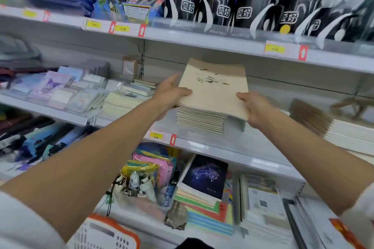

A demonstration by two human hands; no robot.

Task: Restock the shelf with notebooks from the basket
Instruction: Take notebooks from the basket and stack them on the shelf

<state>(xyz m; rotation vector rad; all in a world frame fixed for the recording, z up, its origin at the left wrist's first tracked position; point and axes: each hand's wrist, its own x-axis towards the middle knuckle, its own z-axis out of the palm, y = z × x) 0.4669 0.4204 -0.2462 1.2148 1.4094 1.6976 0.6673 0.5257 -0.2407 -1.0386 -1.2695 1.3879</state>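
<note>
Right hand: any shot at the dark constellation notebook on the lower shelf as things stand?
Probably not yet: the right hand grips the beige notebooks. The constellation notebook itself lies uncovered.

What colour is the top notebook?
The notebook is cream with a small dark tree drawing, seen in the head view.

Notebooks (pixel 210 95) on shelf (pixel 202 143), above basket (pixel 105 232)

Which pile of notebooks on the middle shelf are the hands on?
The beige pile with the tree drawing on top: the left hand and right hand grip its sides. Neighbouring piles are untouched.
</note>
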